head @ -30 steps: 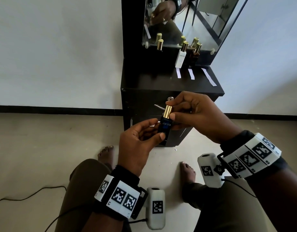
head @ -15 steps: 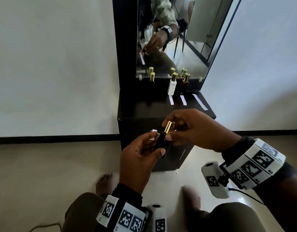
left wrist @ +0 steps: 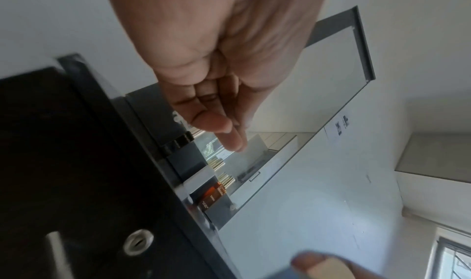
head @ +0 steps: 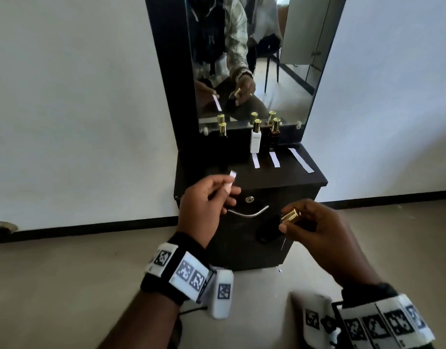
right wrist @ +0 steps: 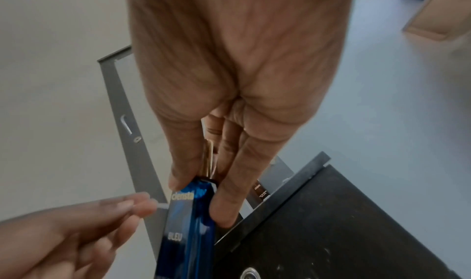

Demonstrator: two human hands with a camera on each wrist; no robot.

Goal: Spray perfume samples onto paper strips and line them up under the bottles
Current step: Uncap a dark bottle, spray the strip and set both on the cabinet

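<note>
Plain white walls and a pale floor, and we're sitting low in front of a small black dresser whose top works as our counter (head: 242, 176), with a mirror (head: 242, 59) rising at 12 o'clock. Its front has a lock and a curved metal handle (head: 248, 213).

At the back of the counter stand three bottles: a dark one (head: 222, 131) at about 11, then a white bottle (head: 256, 139) and an amber bottle (head: 274, 134) side by side just right of 12. Two paper strips (head: 255, 160) lie right in front of the white and amber ones, so those look done to us. A longer spare strip (head: 301, 160) lies at 1 o'clock with no bottle behind it.

Our left hand (head: 204, 205) pinches a fresh paper strip (head: 230, 181) between thumb and fingertips, its free end poking up so there's bare paper to catch the mist. Our right hand (head: 315, 230) is wrapped around the blue bottle (right wrist: 188, 223), down at 4 o'clock and well clear of the counter. The bottle is tipped with its gold top (head: 290, 216) turned toward the strip, we guess to aim the spray. We can't tell if the cap is off yet.

The gap on the counter between the dark bottle and the white one is probably where this blue one goes, strip under it.
</note>
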